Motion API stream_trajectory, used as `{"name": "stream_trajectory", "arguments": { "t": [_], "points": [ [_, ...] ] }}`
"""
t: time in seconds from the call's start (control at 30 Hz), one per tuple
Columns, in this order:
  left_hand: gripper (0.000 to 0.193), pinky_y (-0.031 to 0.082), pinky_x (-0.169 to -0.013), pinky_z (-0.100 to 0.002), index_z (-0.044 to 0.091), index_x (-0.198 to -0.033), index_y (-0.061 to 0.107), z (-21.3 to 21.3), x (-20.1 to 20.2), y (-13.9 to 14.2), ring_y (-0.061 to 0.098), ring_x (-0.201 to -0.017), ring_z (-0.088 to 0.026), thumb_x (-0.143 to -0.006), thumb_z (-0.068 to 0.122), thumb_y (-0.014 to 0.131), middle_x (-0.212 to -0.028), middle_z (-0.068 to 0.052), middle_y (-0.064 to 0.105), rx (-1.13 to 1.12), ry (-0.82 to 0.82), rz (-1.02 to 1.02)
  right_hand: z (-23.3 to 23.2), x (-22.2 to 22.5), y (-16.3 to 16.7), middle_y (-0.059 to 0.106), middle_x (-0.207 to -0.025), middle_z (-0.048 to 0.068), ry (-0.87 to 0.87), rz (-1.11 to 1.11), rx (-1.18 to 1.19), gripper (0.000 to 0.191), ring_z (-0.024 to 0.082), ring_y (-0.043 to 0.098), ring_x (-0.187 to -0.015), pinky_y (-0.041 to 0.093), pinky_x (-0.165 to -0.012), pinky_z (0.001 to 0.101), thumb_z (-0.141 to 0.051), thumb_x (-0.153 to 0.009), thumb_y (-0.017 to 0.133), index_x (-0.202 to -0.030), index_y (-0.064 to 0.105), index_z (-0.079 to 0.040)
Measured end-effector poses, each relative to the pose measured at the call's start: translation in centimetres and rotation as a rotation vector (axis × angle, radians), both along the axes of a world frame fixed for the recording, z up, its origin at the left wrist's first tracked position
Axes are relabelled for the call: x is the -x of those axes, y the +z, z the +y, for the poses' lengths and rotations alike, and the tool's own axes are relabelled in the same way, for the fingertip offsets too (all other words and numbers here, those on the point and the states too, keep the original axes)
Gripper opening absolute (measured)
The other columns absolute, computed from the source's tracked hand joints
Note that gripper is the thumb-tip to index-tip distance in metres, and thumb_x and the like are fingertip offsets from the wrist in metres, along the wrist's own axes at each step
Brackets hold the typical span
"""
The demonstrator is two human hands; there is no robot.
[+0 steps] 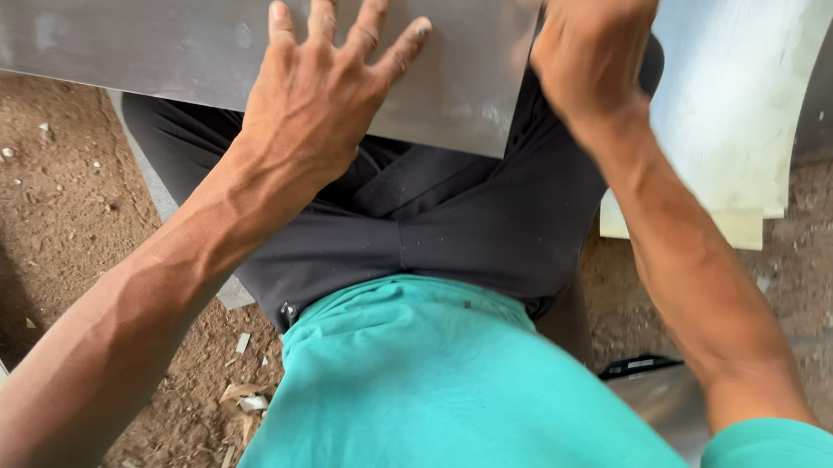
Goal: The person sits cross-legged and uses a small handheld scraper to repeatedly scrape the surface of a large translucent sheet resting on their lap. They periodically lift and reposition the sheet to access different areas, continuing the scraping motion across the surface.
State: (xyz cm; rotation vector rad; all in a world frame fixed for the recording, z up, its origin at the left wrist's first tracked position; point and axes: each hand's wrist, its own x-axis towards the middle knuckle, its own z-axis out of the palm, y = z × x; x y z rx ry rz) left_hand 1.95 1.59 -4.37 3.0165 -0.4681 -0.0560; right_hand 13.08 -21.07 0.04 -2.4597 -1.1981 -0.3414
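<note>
left hand [312,104] flat, fingers spread on metal sheet [154,15] — right hand [589,38] grip blurred, cannot tell; pale board [739,112] beside.

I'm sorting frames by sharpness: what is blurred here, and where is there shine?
Head view: the right hand is motion-blurred at the sheet's corner; the left hand, flat on the metal sheet, is sharp; the sheet shows soft dull reflections, no hard glare; daylight is even.
</note>
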Motion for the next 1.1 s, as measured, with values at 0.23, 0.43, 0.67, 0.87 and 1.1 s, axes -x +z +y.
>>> {"name": "stream_trajectory", "arguments": {
  "t": [0.23, 0.43, 0.67, 0.87, 1.1],
  "points": [
    [0.101, 0.040, -0.107, -0.069, 0.022, -0.163, 0.044, -3.2, -2.2, 1.0, 0.038, -0.141, -0.055, -0.070, 0.011, 0.082, -0.162, -0.024, 0.038, 0.022, 0.074, -0.012, -5.5, 13.7, -3.3, 0.071, -0.086, 0.007, 0.103, 0.136, 0.061, 0.014, 0.024, 0.060, -0.073, 0.047, -0.072, 0.0420, -0.001, -0.089, 0.066, -0.098, 0.076, -0.006],
    [0.113, 0.032, -0.104, -0.078, 0.026, -0.163, 0.036, -5.1, -3.8, 0.0, 0.029, -0.146, -0.047, -0.061, 0.022, 0.086, -0.163, -0.021, 0.031, 0.142, -0.009, 0.025, -6.8, 8.7, -1.0, 0.066, -0.085, 0.007, -0.447, 0.225, -0.308, 0.013, 0.015, 0.060, -0.070, 0.047, -0.060, 0.0307, -0.002, -0.098, 0.077, -0.111, 0.076, 0.001],
    [0.095, 0.040, -0.103, -0.074, 0.021, -0.165, 0.041, -4.8, -3.6, -1.3, 0.032, -0.148, -0.048, -0.078, 0.023, 0.080, -0.166, -0.021, 0.031, 0.087, 0.023, -0.083, -1.3, 9.3, -3.7, 0.069, -0.091, 0.010, -0.435, 0.229, -0.266, 0.014, 0.019, 0.064, -0.079, 0.053, -0.070, 0.0339, -0.011, -0.097, 0.081, -0.106, 0.076, -0.002],
    [0.097, 0.045, -0.097, -0.072, 0.025, -0.162, 0.043, -5.1, -4.1, -1.1, 0.034, -0.143, -0.047, -0.072, 0.014, 0.078, -0.164, -0.021, 0.033, 0.101, 0.002, -0.085, -3.6, 7.0, -2.0, 0.074, -0.105, 0.012, -0.524, 0.393, -0.570, 0.014, 0.018, 0.068, -0.089, 0.056, -0.079, 0.0364, -0.015, -0.101, 0.080, -0.099, 0.076, -0.002],
    [0.096, 0.047, -0.099, -0.071, 0.021, -0.162, 0.044, -4.9, -3.9, 0.1, 0.036, -0.145, -0.049, -0.073, 0.013, 0.079, -0.162, -0.024, 0.032, 0.119, 0.027, -0.072, -10.4, 8.0, -2.3, 0.070, -0.097, 0.008, -0.660, 0.568, -0.548, 0.026, 0.010, 0.060, -0.079, 0.050, -0.069, 0.0271, -0.014, -0.109, 0.054, -0.129, 0.068, -0.004]
  ]
}}
